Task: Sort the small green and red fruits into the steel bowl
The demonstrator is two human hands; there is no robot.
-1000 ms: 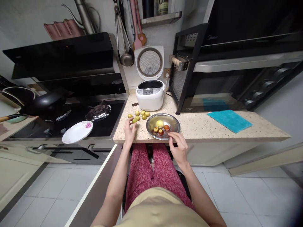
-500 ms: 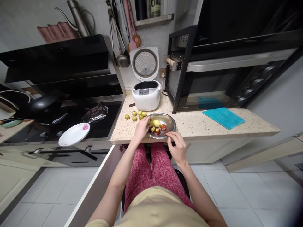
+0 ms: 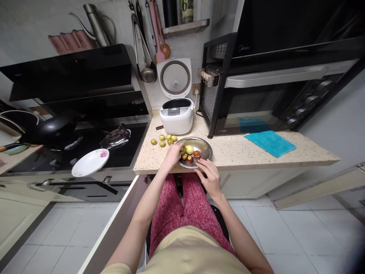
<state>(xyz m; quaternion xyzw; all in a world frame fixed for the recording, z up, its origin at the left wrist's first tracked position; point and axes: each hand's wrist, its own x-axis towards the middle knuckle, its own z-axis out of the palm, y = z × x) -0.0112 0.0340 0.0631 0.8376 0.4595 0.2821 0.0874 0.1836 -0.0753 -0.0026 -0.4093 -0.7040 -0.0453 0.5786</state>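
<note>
A round metal plate (image 3: 207, 147) lies near the front edge of the speckled counter (image 3: 236, 152). It holds a yellow-green fruit (image 3: 189, 149) and two small red ones (image 3: 196, 153). My left hand (image 3: 172, 155) reaches over the plate's left rim, its fingertips closed on a small green fruit just inside the plate. My right hand (image 3: 207, 176) grips the plate's near rim with its fingers. Several small green fruits (image 3: 165, 140) lie loose on the counter left of the plate.
A white rice cooker (image 3: 176, 114) stands open behind the fruits. A black oven rack (image 3: 216, 95) is to its right, and a teal cloth (image 3: 269, 142) lies on the counter. To the left, a stovetop carries a white plate (image 3: 89, 163) and a black pan (image 3: 48, 131).
My left hand picked one green fruit from the loose group and carried it right into the metal plate. My right hand slid slightly left along the plate's near rim.
</note>
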